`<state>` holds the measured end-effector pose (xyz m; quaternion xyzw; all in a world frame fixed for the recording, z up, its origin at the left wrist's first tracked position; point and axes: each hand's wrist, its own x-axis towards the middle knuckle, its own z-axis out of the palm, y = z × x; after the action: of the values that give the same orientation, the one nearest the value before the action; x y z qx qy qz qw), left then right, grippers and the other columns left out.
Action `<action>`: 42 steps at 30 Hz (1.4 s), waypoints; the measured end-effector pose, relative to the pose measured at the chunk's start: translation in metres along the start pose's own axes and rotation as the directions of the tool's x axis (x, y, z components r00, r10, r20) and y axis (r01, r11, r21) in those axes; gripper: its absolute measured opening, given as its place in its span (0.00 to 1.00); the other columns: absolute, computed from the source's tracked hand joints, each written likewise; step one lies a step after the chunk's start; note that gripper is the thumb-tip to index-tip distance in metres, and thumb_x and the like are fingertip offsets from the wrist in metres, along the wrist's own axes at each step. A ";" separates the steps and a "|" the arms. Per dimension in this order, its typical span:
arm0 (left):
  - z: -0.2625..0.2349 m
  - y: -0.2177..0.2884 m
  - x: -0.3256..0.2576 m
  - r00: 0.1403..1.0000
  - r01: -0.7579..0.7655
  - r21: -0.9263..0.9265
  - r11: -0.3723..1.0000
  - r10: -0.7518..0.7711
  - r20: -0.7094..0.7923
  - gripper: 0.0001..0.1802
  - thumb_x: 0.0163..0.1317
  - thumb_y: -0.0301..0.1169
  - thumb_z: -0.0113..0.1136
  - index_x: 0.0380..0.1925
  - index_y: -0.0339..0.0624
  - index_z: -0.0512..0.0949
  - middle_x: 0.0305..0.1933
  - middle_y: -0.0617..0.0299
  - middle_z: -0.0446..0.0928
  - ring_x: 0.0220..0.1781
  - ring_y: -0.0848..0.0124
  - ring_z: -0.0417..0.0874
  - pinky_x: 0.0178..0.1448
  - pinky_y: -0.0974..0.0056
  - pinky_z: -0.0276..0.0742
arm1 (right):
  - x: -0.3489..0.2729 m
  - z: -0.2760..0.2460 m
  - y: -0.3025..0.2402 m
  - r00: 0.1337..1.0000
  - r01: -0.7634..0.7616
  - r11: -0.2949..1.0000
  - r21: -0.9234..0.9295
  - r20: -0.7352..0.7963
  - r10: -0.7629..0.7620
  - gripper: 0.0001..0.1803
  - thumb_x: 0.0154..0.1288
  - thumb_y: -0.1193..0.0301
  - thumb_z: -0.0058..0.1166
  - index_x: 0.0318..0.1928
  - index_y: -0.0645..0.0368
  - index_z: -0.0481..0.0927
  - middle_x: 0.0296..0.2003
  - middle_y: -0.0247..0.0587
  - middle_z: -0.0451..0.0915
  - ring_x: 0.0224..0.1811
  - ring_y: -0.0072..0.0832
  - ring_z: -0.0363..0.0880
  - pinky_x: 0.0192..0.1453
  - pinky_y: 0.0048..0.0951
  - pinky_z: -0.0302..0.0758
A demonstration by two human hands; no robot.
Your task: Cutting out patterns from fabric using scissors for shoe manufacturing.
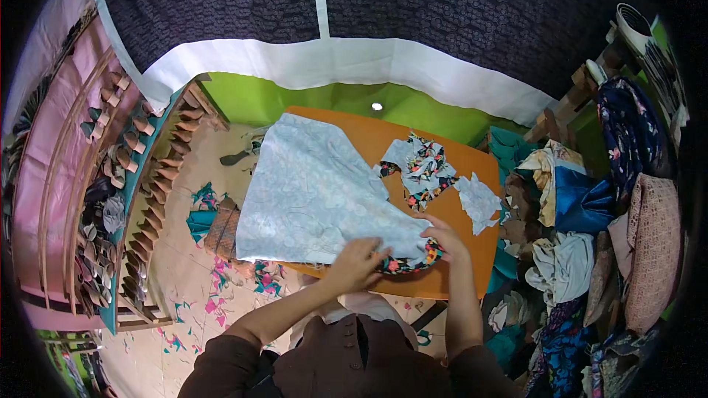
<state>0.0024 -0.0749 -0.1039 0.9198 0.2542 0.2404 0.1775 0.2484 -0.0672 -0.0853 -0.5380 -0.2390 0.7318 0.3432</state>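
A large cloth piece (313,188), pale blue on its upper face, lies across the orange table. Its near right edge is turned over and shows a dark floral print (402,265). My right hand (442,239) grips the cloth at that corner, fingers curled round the printed edge. Just to the left, my left hand (355,265) is closed on the near edge, its fingertips at the strip of print and slightly smeared. Beyond my right hand lie a crumpled heap of floral and pale blue scraps (420,166) and a small pale blue scrap (478,203).
The orange table (461,273) stands before a green wall (251,103) with dark patterned cloth hanging above. On the left, a rack (151,214) holds rows of shoes or wooden shoe forms. Folded fabrics (582,199) are piled at the right. Coloured offcuts (217,291) litter the tiled floor.
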 end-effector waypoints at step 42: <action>-0.004 0.023 -0.027 0.996 0.089 -0.242 0.966 -0.093 -0.004 0.14 0.47 0.28 0.55 0.37 0.41 0.72 0.37 0.58 0.73 0.36 0.60 0.76 0.36 0.62 0.74 | 0.014 0.073 0.073 0.964 0.177 0.836 0.520 -0.263 -0.040 0.25 0.50 0.80 0.46 0.52 0.59 0.62 0.43 0.43 0.72 0.46 0.37 0.72 0.47 0.39 0.73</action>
<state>-0.0114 -0.1076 -0.0996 0.8769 0.2665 0.2680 0.2971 0.1584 -0.1025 -0.1238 -0.4902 -0.0106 0.6775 0.5482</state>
